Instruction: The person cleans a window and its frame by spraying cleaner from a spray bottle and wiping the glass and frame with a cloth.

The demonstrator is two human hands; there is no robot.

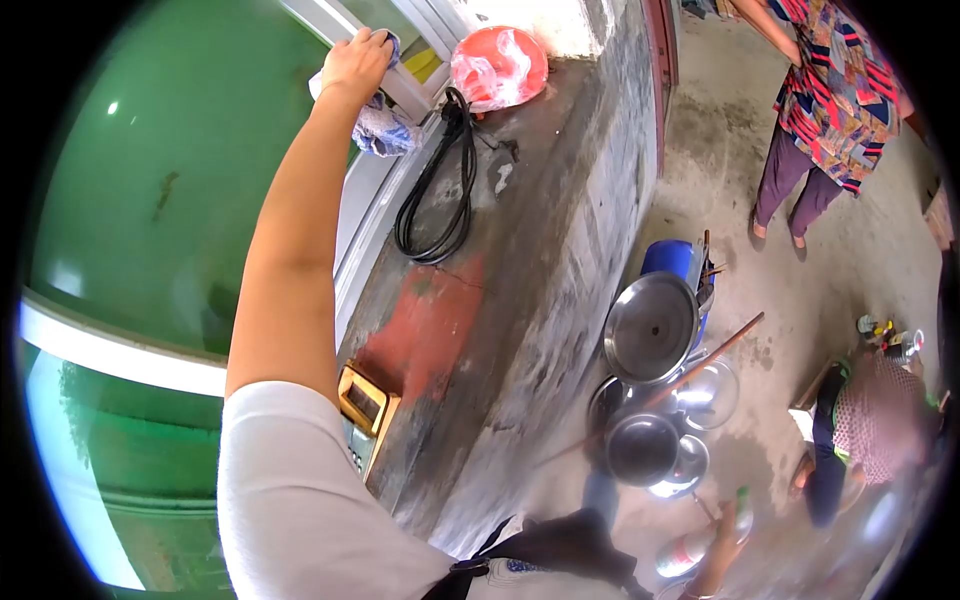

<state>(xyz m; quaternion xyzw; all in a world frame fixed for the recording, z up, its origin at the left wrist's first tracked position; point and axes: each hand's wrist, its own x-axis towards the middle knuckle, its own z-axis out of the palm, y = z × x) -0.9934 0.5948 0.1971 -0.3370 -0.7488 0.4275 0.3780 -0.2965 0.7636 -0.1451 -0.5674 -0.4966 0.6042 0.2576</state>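
Observation:
My left hand point(358, 66) is stretched up and away, closed on a crumpled blue-and-white cloth point(386, 131) pressed against the white window frame point(408, 92). Green-tinted glass point(190, 180) fills the left of the view. At the lower right, my right hand point(728, 548) is closed around a clear bottle point(684, 553) with a reddish label. A green part point(743, 508) shows by its fingers, but blur hides the details. Below the cloth, a coiled black cable point(463, 190) lies along the sill.
A red plastic bowl point(498, 68) with clear film stands on the concrete ledge point(520, 220). Nearer is a gold-rimmed box point(364, 402). Metal lids point(651, 328) and pans point(642, 450) stand below by a blue container point(668, 260). One person point(835, 90) stands; another point(880, 420) crouches.

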